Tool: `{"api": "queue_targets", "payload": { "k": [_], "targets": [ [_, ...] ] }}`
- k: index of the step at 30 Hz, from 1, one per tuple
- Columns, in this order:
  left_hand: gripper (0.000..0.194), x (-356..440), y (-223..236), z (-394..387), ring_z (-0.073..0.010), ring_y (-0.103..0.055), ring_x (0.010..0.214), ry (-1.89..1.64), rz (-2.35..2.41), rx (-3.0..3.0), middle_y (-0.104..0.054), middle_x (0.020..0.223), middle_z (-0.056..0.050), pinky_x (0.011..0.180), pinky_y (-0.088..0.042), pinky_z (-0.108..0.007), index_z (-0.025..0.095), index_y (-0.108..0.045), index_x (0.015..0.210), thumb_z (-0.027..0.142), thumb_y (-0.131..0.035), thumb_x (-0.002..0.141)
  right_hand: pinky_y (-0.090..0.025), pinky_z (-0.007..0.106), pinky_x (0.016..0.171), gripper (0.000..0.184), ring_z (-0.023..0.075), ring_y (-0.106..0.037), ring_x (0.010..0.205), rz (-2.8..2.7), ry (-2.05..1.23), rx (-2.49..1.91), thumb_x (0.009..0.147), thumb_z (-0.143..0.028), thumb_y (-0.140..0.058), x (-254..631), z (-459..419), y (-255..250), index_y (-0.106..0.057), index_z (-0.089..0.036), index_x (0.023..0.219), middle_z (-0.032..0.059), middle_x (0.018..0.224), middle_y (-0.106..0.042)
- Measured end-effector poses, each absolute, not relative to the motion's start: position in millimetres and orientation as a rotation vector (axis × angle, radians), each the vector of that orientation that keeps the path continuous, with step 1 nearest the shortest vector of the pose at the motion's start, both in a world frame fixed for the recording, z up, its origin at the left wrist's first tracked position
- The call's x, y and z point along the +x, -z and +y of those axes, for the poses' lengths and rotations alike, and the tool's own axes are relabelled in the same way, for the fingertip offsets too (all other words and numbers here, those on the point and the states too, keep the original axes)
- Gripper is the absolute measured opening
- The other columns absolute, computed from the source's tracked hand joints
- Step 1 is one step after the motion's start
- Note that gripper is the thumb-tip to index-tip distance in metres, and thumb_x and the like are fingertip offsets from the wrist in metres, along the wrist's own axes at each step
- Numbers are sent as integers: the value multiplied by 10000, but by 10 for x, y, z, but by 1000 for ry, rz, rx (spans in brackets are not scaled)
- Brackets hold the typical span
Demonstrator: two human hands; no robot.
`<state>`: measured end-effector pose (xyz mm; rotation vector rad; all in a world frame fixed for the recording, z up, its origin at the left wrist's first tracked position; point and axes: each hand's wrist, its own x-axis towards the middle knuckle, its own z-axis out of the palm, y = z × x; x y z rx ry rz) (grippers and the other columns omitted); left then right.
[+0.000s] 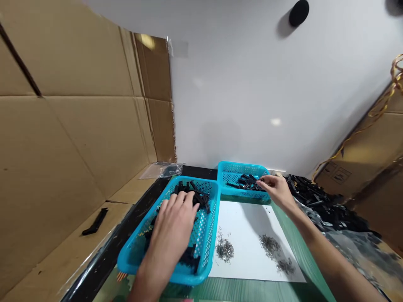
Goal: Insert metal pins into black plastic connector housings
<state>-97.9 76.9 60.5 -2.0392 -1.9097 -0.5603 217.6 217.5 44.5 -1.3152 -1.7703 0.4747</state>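
My left hand (174,222) reaches into the near blue plastic basket (206,251), palm down over black plastic parts (201,199). Its fingers are bent and slightly apart, the thumb stands off to the side, and no held part shows. At the right rim of the far blue basket (241,193), my right hand (277,191) has thumb and fingers brought together in a pinch. A dark bit shows at its fingertips, too small to name. Beside it, more black plastic parts (247,181) lie heaped in that basket.
A white sheet (242,218) carries small metal pieces in a left pile (225,250) and right piles (270,245). Many black parts (317,201) are heaped at right by clear plastic bags (355,247). One black part (95,221) lies on cardboard at left. Cardboard walls (78,126) stand close.
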Motion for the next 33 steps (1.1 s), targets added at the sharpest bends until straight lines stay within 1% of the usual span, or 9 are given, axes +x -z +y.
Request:
{"api": "queue_targets", "payload": {
  "k": [3, 5, 8, 12, 15, 18, 25, 29, 33],
  "targets": [
    [282, -1212, -571, 920, -388, -656, 1097, 361, -1905, -2120, -723, 1137, -183, 952, -491, -521, 136, -700, 1250, 237, -525, 1053, -422, 334, 648, 333, 228, -623, 668, -1792, -406, -1387, 814, -416, -739, 2112, 2369, -407, -820, -114, 927, 81, 708, -716],
    [222, -1288, -521, 963, -372, -650, 1121, 318, -1882, -2189, -720, 1128, -161, 986, -469, -500, 166, -709, 1181, 219, -549, 1036, -429, 339, 688, 333, 242, -647, 713, -1801, -376, -1428, 819, -336, -729, 2073, 2338, -395, -816, -107, 1045, 87, 732, -727],
    [183, -1361, -482, 1003, -369, -624, 1159, 273, -1852, -2245, -707, 1170, -161, 1023, -432, -501, 180, -670, 1172, 234, -592, 1015, -444, 342, 732, 362, 256, -676, 802, -1831, -371, -1435, 902, -327, -662, 2002, 2126, -405, -789, -116, 1167, 107, 840, -751],
    [98, -1431, -518, 1053, -332, -634, 1045, 348, -1818, -2351, -709, 1059, -92, 950, -423, -461, 232, -615, 1018, 329, -631, 1012, -462, 307, 702, 187, 214, -687, 772, -2028, -583, -1311, 919, -286, -678, 1843, 1713, -381, -831, -178, 910, 77, 850, -787],
    [101, -1418, -572, 1047, -298, -654, 988, 547, -1836, -2460, -722, 996, -38, 923, -426, -429, 252, -609, 988, 348, -614, 1022, -465, 279, 666, 107, 176, -675, 700, -2136, -764, -1222, 886, -239, -748, 1705, 1474, -269, -838, -190, 855, 42, 800, -789],
    [110, -1350, -630, 982, -287, -670, 1033, 755, -1881, -2514, -758, 1081, -28, 954, -453, -419, 270, -676, 1064, 345, -606, 1024, -464, 271, 675, 59, 171, -685, 714, -2158, -850, -1198, 850, -179, -784, 1605, 1374, -115, -842, -188, 849, 32, 790, -784],
    [211, -1030, -746, 740, -239, -699, 1138, 1534, -1767, -2527, -762, 1206, 2, 1032, -517, -372, 334, -780, 1208, 356, -659, 1037, -451, 255, 669, 113, 171, -674, 709, -2134, -928, -1213, 809, -69, -762, 1534, 1360, 46, -806, -173, 812, 36, 794, -783],
    [243, -788, -724, 607, -177, -722, 926, 1968, -1706, -2434, -711, 1075, -9, 876, -570, -319, 316, -747, 1275, 319, -605, 1077, -427, 264, 695, 125, 169, -641, 748, -2150, -940, -1188, 843, -54, -709, 1572, 1321, -9, -752, -170, 821, 31, 828, -750],
    [269, -556, -631, 457, -102, -633, 644, 2208, -1828, -2248, -688, 1032, -5, 632, -536, -263, 305, -676, 1334, 348, -616, 1075, -406, 272, 711, 90, 160, -580, 770, -2110, -948, -1181, 939, -130, -650, 1680, 1236, -140, -701, -180, 885, 12, 854, -701]
  ]
}}
